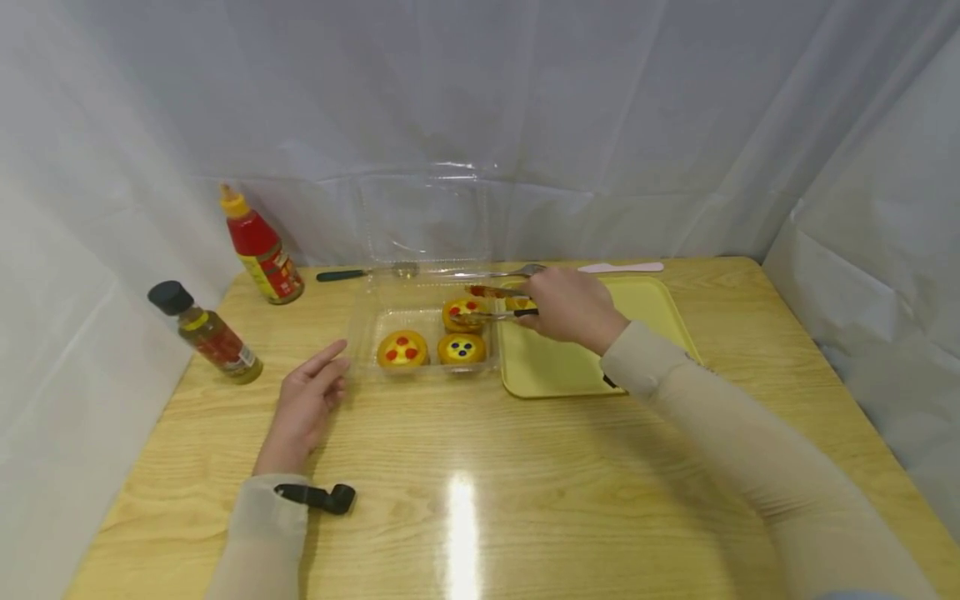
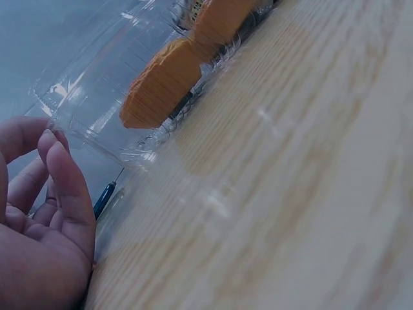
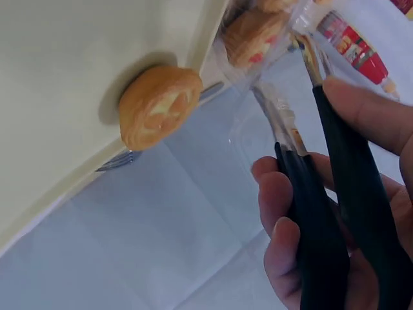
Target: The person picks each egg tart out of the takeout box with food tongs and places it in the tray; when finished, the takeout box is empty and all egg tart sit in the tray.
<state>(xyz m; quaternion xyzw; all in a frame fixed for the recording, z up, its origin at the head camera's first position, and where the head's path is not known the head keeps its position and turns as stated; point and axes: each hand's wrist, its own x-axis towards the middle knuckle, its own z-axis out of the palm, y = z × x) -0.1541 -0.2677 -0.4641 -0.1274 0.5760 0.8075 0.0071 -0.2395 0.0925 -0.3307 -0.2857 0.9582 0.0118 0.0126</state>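
My right hand (image 1: 570,307) grips a pair of tongs (image 3: 352,161) with dark handles and metal ends. The tongs' ends reach over the back tart (image 1: 463,307), red-dotted, in a clear plastic box (image 1: 491,367); whether they touch it I cannot tell. In the same box are another red-dotted tart (image 1: 402,350) and a blue-dotted tart (image 1: 462,350). A further tart (image 3: 161,106) lies on the pale yellow tray (image 1: 555,375), partly hidden by my right hand in the head view. Beside the box's left edge is my left hand (image 1: 307,404), fingers loosely bent, holding nothing visible.
The box's clear lid (image 1: 423,221) stands raised at the back. Leftward are a red sauce bottle (image 1: 262,250) with a yellow cap and a black-capped bottle (image 1: 217,342). Behind lie a green-handled utensil (image 1: 341,275), a fork (image 1: 531,270) and a pink knife (image 1: 622,267).
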